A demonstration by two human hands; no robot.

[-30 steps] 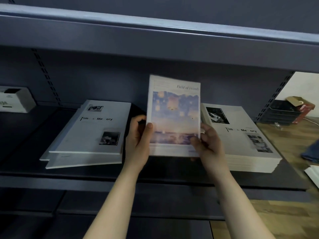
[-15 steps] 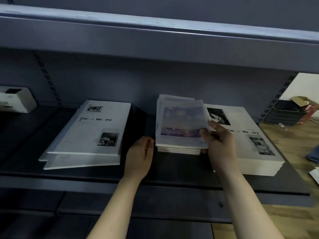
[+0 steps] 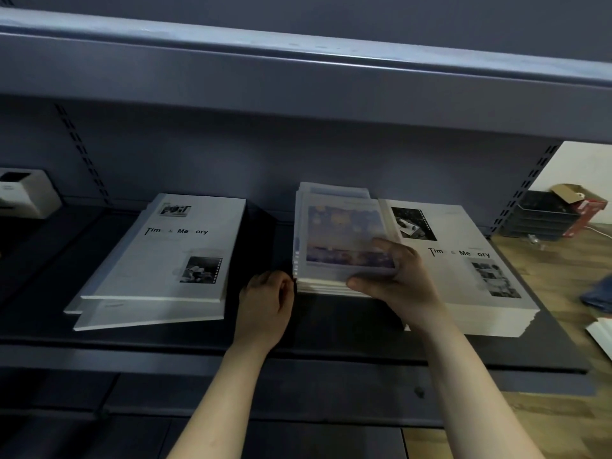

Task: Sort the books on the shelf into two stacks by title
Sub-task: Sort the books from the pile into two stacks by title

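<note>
Forearms: both rise from the lower edge, and the right one slants in from the right
Left hand (image 3: pixel 268 303): knuckles up on the shelf (image 3: pixel 331 329), fingers loosely curled, its grip holding nothing; it sits just beside the front left corner of the middle stack (image 3: pixel 318 286), and we cannot tell whether it touches
Right hand (image 3: pixel 397 279): its grip pinches the top book (image 3: pixel 344 233), fingers across the cover's lower right and thumb along the stack's front edge; we cannot tell how many books the thumb takes in
Top book: flat on the middle stack; its cover picture is blurred, and we cannot read the title
Left pile (image 3: pixel 159 260): two white "Time & Memory" books, askew, the title partly washed out
Right pile (image 3: pixel 463 293): taller, same title, just beside the middle stack; the right wrist hides its near left corner
Far: a white box (image 3: pixel 23 193) is cut off at the left edge, and black trays (image 3: pixel 543 217) stand beyond the shelf's right end
</note>
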